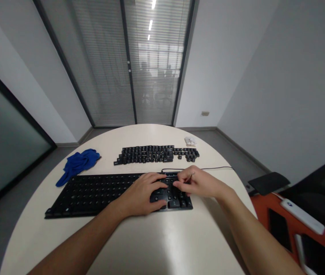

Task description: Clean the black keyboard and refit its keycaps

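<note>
A black keyboard (93, 194) lies across the table, most of its left part showing bare key sockets without caps. Some keycaps (174, 204) sit on its right end, around the number pad. My left hand (142, 193) rests over the right part of the keyboard, its fingers spread and the thumb near the front edge. Over the number pad, my right hand (193, 182) is closed, with thumb and index finger pinched close to the keys. Whatever is between those fingertips is too small and dark to make out.
Loose black keycaps (145, 154) lie in rows behind the keyboard. A blue cloth (80, 162) is at the left, a small clear plastic bag (190, 141) at the back right. The cable (216, 167) runs off the right edge. Phones (279, 229) lie on an orange seat (261, 208).
</note>
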A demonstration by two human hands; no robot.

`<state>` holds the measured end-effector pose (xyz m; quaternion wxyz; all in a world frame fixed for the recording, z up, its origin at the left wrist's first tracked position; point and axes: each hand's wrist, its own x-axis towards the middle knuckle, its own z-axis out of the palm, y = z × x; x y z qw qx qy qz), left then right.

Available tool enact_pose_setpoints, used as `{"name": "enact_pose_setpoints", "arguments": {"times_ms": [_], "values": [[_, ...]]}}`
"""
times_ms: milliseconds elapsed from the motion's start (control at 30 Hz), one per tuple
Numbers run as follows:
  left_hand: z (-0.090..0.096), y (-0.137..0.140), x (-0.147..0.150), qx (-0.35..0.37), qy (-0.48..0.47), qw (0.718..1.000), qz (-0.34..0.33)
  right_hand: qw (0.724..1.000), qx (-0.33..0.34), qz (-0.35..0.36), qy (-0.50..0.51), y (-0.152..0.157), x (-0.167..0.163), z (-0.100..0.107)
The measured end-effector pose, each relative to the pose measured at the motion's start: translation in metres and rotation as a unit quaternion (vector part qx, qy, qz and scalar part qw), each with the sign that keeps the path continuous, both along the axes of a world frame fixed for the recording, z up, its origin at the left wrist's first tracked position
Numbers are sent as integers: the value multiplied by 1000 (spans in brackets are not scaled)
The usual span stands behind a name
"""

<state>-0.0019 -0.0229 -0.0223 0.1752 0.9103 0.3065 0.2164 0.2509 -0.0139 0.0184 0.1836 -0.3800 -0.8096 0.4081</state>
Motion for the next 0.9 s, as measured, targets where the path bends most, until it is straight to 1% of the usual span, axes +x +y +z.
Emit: {"name": "enact_pose_setpoints", "arguments": {"times_ms": [133, 200, 333, 567, 733, 900], "values": [[1, 0, 1, 1, 13, 1000, 1, 997, 61, 26, -36, -2, -3, 4], [2, 0, 1, 1, 12, 1000, 0, 997, 64, 22, -39, -1, -1, 4], [2, 0, 1, 7, 15, 1000, -2, 1000, 10, 6, -29, 4, 9, 3], [1, 0, 1, 4, 3, 1000, -2, 994, -91, 4, -52, 6, 17, 1], [-1, 1, 0, 8, -1, 1000, -8, 992, -122, -5, -21, 9, 19, -3], [-1, 2, -1, 6, 2, 1000, -7, 987, -155, -20, 40, 18, 20, -13]]}}
